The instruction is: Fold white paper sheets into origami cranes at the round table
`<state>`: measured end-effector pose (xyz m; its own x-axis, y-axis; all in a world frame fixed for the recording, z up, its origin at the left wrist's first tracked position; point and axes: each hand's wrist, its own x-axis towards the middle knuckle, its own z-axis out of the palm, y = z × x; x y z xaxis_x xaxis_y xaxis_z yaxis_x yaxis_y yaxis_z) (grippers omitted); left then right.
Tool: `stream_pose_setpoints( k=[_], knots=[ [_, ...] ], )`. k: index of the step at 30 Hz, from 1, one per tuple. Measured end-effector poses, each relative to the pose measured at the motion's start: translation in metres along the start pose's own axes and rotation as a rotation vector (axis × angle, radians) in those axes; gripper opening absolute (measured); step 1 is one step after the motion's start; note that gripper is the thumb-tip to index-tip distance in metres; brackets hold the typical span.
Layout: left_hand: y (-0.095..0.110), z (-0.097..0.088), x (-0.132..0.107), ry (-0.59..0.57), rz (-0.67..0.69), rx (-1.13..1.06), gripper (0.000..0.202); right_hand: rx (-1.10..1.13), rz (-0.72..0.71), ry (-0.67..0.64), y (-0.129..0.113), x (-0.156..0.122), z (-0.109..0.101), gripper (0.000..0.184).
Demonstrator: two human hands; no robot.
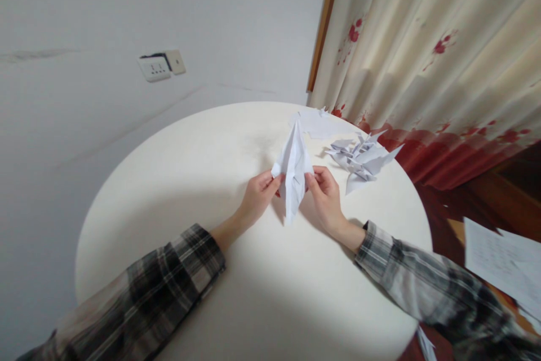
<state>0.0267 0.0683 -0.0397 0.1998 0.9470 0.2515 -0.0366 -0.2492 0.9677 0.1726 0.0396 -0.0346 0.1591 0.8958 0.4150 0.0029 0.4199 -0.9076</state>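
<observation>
A piece of folded white paper (pixel 295 164), long and pointed at its top and bottom, is held up over the table between my two hands. My left hand (pixel 258 195) pinches its left side, thumb in front and fingers curled behind. On the opposite side, my right hand (pixel 327 195) grips the right edge in the same way. A crease runs down the middle of the paper. The fingertips behind it are partly hidden.
Several folded paper pieces (pixel 364 158) lie piled on the right of the round white table (pixel 139 181). Flat paper sheets (pixel 321 124) rest at its far edge. Written papers (pixel 502 259) sit lower right; a curtain (pixel 401 57) hangs behind, beside the wall (pixel 169 6).
</observation>
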Motion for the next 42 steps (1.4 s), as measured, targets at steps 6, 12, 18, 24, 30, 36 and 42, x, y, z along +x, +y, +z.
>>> stream_pose_setpoints(
  k=[6,12,18,24,30,36,42],
  knots=[
    [0.002,0.0,-0.001,-0.094,-0.106,-0.114,0.051,0.073,0.15,0.016,0.005,0.004,0.001,0.018],
    [0.001,0.0,0.001,-0.141,-0.057,-0.144,0.046,0.098,0.177,-0.005,0.005,0.004,0.002,0.018],
    [0.001,0.001,0.001,-0.073,-0.08,-0.092,0.035,0.117,0.198,-0.002,0.006,0.004,0.001,0.019],
    [0.0,0.002,0.003,-0.069,-0.052,-0.119,0.031,0.108,0.195,0.0,0.003,0.003,0.002,0.023],
    [-0.005,0.002,0.002,-0.095,-0.043,-0.109,0.029,0.18,0.229,-0.028,-0.001,0.003,0.005,0.031],
    [-0.007,0.001,0.002,-0.095,-0.032,-0.154,0.03,0.176,0.235,-0.042,0.003,0.002,0.004,0.026],
    [-0.009,0.002,0.002,-0.058,-0.01,-0.128,0.037,0.194,0.236,-0.046,0.008,0.004,0.003,0.024]
  ],
)
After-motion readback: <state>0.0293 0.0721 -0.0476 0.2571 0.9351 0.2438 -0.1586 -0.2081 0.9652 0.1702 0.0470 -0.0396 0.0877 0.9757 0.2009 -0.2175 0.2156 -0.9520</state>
